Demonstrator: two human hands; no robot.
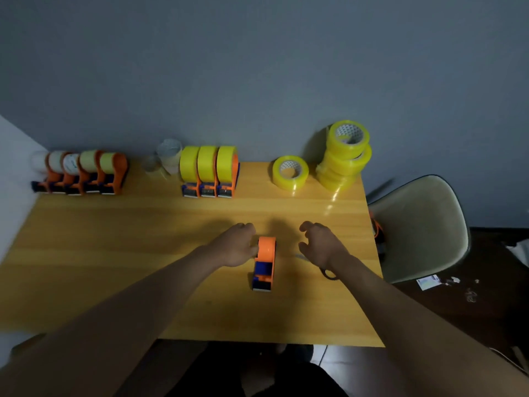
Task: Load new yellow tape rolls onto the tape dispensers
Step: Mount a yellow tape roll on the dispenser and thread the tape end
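Left hand (236,245): fingers curled, thumb tip touching the left flank of the empty orange dispenser (264,262); whether the fingers grip it cannot be told. Right hand (320,245): fingers loosely curled and spread, holding nothing, just right of the dispenser and apart from it. The dispenser stands upright on the wooden table (143,253) between the two hands, its long axis running toward and away from the person; the rounded orange hub end lies beside the fingertips, the blue cutter end points back along the wrists. Beyond the fingertips, against the wall: three loaded dispensers (210,170) with yellow rolls straight ahead, a single yellow tape roll (290,171) lying flat ahead of the right fingers, a stack of yellow rolls (345,154) farther right, and a row of dispensers with pale, worn rolls (83,173) far left. A chair (420,227) stands right of the right hand
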